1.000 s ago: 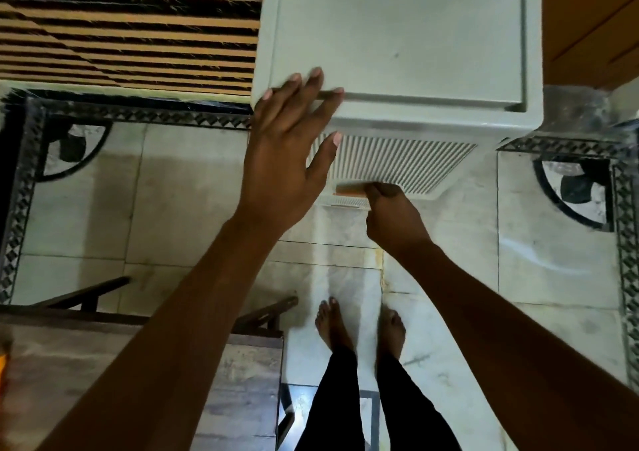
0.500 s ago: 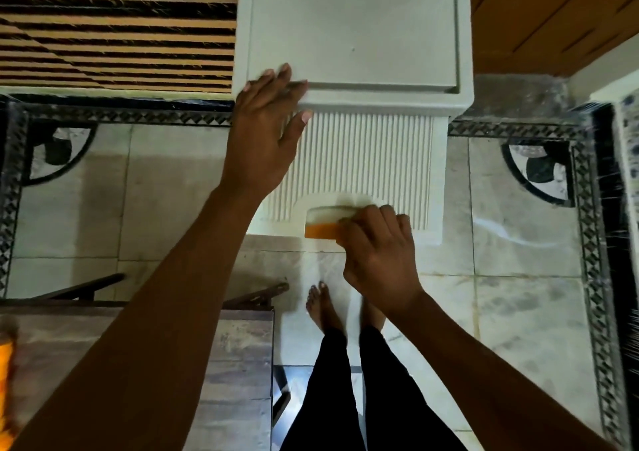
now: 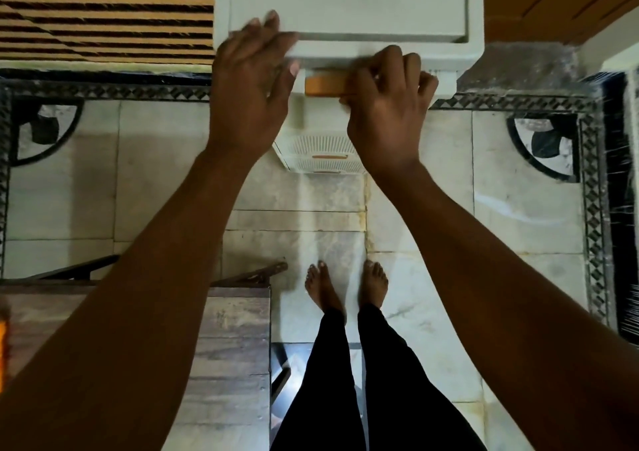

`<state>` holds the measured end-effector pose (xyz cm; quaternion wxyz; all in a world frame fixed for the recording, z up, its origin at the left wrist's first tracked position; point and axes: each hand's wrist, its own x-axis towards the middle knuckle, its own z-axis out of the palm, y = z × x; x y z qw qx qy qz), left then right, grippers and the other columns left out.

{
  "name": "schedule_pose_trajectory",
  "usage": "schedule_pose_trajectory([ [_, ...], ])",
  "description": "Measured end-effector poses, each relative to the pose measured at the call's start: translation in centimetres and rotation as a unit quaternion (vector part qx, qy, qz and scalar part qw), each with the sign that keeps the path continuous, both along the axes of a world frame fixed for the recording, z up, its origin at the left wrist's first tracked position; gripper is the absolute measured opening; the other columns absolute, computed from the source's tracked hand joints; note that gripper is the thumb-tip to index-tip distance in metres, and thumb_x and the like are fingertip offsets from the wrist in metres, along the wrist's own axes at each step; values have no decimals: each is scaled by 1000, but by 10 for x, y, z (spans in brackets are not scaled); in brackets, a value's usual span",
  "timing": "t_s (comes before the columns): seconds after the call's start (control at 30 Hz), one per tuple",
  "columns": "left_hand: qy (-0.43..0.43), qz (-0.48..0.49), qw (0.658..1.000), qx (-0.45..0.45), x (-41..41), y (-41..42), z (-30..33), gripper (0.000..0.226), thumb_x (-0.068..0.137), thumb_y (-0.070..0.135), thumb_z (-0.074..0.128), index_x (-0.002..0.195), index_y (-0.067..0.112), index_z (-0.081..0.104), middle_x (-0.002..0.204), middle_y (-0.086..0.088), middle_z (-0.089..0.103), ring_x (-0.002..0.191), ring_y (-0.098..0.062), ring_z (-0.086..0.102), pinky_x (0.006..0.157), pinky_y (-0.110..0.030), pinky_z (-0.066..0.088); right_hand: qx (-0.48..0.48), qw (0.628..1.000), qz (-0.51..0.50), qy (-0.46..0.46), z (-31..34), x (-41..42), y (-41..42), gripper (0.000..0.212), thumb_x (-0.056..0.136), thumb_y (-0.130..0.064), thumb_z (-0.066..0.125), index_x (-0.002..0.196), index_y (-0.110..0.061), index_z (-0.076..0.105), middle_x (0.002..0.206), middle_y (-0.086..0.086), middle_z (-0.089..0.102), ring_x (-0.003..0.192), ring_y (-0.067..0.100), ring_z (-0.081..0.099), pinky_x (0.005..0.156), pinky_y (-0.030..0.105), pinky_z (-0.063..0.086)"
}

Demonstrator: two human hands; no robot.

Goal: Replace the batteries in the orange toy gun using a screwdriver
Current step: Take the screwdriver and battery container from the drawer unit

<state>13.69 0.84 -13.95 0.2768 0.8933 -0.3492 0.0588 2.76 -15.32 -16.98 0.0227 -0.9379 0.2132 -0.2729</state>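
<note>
Floor [image 3: 518, 215] of pale glossy marble tiles w/ black patterned border fills most of view; pale plastic drawer cabinet [image 3: 345, 4], smooth flat top w/ rounded corners, stands at top centre; wooden table [image 3: 235, 340] w/ grey-brown grain at lower left; left hand [image 3: 247, 84] lies flat on cabinet's front edge, fingers spread, gripping nothing; right hand [image 3: 383, 104] is curled around small orange rectangular drawer handle [image 3: 325, 85]; toy gun not visible, only blurred orange strip [image 3: 2, 353] at left edge.
</note>
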Motion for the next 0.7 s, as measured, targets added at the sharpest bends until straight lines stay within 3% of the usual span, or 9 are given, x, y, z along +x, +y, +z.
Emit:
schedule_pose_trajectory([
  [0.13,-4,24,999,-42,-18,0,0,40,105,26,55,139,7,63,151,-11,56,145,-26,46,123,-42,33,77,996,35,-25,-9,-28,4,22,87,-23,74,105,-10,70,103,17,64,100,26,42,81,44,38],
  [0.27,-17,69,992,-107,-67,4,-12,26,99,6,61,122,-3,68,139,-20,61,132,-32,57,112,-33,47,128,990,56,0,-27,-67,15,20,94,-21,69,111,-10,68,103,14,63,96,33,56,80,44,38],
  [0.37,38,52,995,-79,-96,6,-39,24,99,6,61,120,-3,68,130,-19,64,125,-28,60,109,-20,44,236,970,17,54,-57,-80,15,24,92,-20,68,113,-9,67,109,13,63,100,34,61,83,44,44],
  [0.4,65,46,995,-63,-100,4,-49,26,99,8,60,122,-1,68,129,-17,65,124,-27,60,108,-17,43,294,954,1,62,-64,-78,13,26,92,-20,70,115,-7,67,112,13,63,101,34,64,84,43,50],
  [0.43,93,43,993,-52,-100,1,-60,27,99,9,59,123,0,67,130,-15,64,124,-25,59,107,-17,44,351,934,-21,63,-70,-74,10,29,92,-19,72,117,-5,67,114,14,64,100,32,66,85,34,53],
  [0.5,126,28,991,-35,-92,-9,-76,30,98,11,59,126,2,65,130,-14,64,123,-26,59,105,-27,50,439,892,-84,64,-76,-59,4,36,94,-23,76,122,-3,67,115,14,70,96,26,71,84,17,53],
  [0.6,127,47,991,0,-70,-32,-104,32,97,15,62,127,5,63,131,-14,64,125,-28,60,104,-36,52,571,795,-205,32,-94,-26,-8,44,94,-40,77,123,-8,66,110,11,78,106,25,74,101,40,56],
  [0.7,105,115,986,64,-38,-53,-131,43,98,23,64,136,6,56,138,-16,59,131,-31,55,105,-39,50,668,685,-286,-52,-108,5,-19,45,88,-44,81,108,-5,70,94,10,78,85,27,79,88,49,64],
])
